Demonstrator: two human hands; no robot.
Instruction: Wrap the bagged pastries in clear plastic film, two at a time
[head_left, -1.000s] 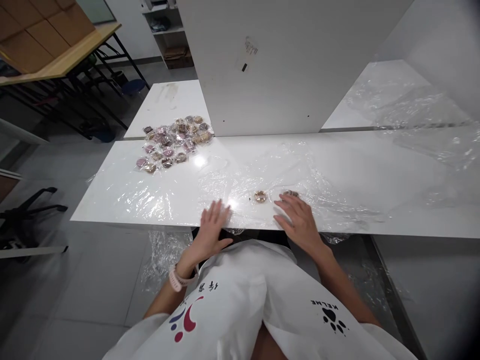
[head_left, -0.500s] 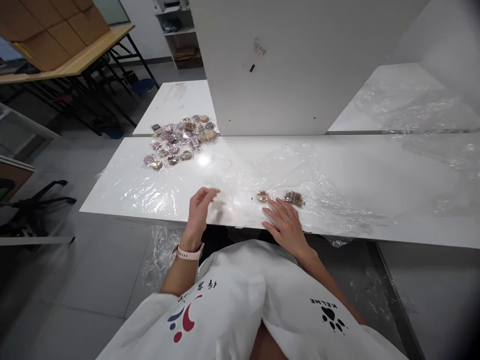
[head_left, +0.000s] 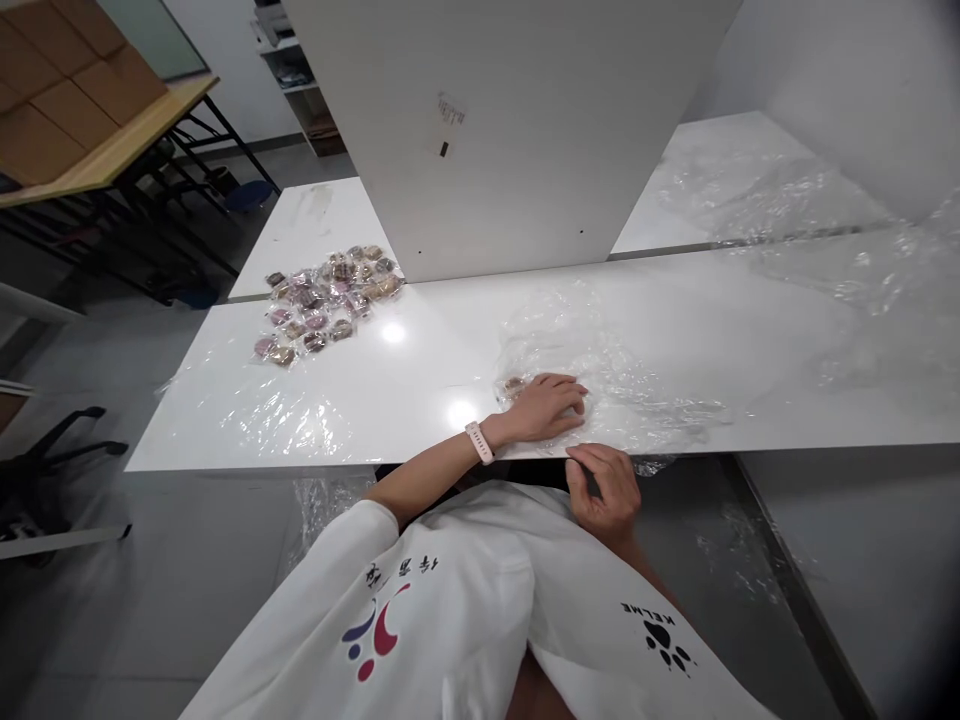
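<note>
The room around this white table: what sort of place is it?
Probably a workroom or office: cardboard boxes stand on a wood-topped table, a shelf unit stands at the back, and small wrapped items lie in a pile on the white table.

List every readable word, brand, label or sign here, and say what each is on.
"KELME": white shirt, beside a paw print.
Chinese characters: same shirt, near a coloured logo; too blurred to quote.
Label on the panel: too small.
Wrapped snacks: any print too small.

Small packet [head_left: 514, 387] partly hidden, blurred; print on label [head_left: 451, 109] illegible.
</note>
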